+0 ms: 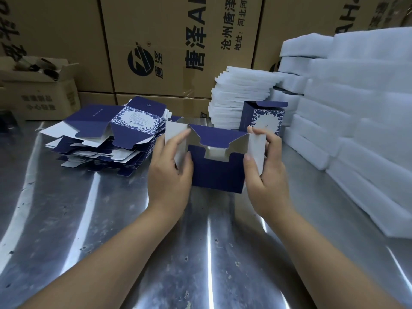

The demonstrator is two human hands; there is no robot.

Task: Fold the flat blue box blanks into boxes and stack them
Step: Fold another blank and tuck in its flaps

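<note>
A half-formed dark blue box (217, 172) stands on the steel table (93, 230) in the middle, its end open toward me with white flaps up. My left hand (170, 172) holds its left side, fingers on the left white flap. My right hand (266, 172) pinches the right white flap between thumb and fingers. A messy pile of flat blue box blanks (111, 139) lies to the left. One folded blue box (262, 118) with a leaf pattern stands upright behind, at the right.
Stacks of white foam sheets (356, 112) fill the right side, with a narrower foam stack (240, 97) behind the boxes. Large brown cartons (178, 41) form a wall at the back. A small open carton (40, 90) sits back left.
</note>
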